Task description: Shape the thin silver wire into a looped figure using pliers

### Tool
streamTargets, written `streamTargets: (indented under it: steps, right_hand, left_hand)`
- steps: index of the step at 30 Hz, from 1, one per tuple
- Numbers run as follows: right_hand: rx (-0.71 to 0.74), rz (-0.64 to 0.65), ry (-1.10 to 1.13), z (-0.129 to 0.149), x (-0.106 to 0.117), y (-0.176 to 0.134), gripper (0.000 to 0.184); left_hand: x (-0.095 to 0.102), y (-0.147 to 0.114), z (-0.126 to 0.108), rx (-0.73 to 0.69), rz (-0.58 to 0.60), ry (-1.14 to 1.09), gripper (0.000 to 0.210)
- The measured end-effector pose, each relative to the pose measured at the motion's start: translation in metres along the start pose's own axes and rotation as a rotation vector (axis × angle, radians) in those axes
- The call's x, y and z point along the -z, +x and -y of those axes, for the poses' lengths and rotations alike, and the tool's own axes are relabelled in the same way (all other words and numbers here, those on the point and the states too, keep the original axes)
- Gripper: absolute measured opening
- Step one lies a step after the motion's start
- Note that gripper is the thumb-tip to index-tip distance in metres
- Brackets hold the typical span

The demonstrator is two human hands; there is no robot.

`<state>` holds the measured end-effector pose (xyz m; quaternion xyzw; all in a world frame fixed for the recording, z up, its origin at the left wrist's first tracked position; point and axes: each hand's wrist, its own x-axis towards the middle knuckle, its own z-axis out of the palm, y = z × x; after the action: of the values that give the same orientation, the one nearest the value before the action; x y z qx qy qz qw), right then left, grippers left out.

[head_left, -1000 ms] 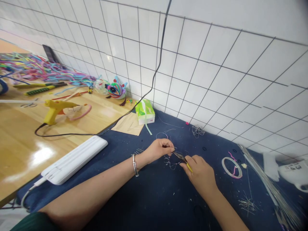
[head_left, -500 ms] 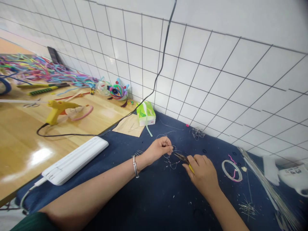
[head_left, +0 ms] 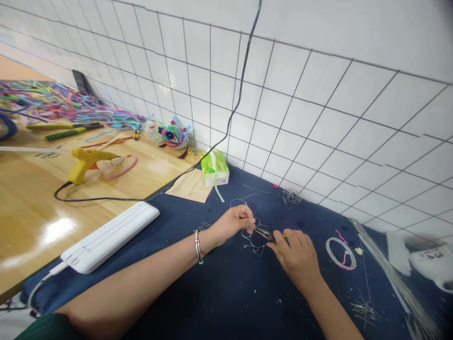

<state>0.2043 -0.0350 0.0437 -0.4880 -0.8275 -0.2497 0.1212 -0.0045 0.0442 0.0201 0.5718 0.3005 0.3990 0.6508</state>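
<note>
Pliers with yellow handles sit in the right hand, its fingers wrapped around the grips, while the left hand pinches fine looped wire between thumb and forefinger, over the dark cloth. I take it the pinch steadies the strand so the slim tips can reach in beside the fingertips; whether they bite on it, I can't tell from where I stand. Off to the left, a white power strip lies aslant, probably set aside to leave both hands room. Over on the right, a white ring encloses part of a pink strand. Farther back, a green tissue packet sits near the gridded wall, a pale ribbon draped over it; its contents are hidden. On the wooden table, a yellow glue gun stands on its handle, perhaps to keep its nozzle raised, with coloured fuzzy stems heaped beyond.
</note>
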Motion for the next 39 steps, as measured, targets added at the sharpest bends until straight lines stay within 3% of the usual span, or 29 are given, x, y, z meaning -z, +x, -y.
streamTargets:
  steps: [10,20,26,39]
  right_hand:
    - [0.080,-0.015,-0.049,-0.0041,-0.0019,-0.0042,0.028]
    - [0.070,-0.037,-0.041,-0.0051,-0.0038,-0.0044,0.027]
    - [-0.010,-0.005,0.023,-0.0066,-0.0073,-0.0037,0.029]
    - [0.029,0.039,0.030,-0.0078,-0.0068,-0.0021,0.027]
  left_hand:
    - [0.0012,-0.0015,-0.0035,0.055,0.047,-0.029,0.016]
    - [-0.0015,-0.0039,-0.0027,0.073,0.090,-0.027,0.019]
    - [0.0003,-0.0014,-0.0026,-0.006,0.012,-0.008,0.014]
    - [-0.0017,-0.0049,-0.0098,0.003,0.046,0.002,0.016]
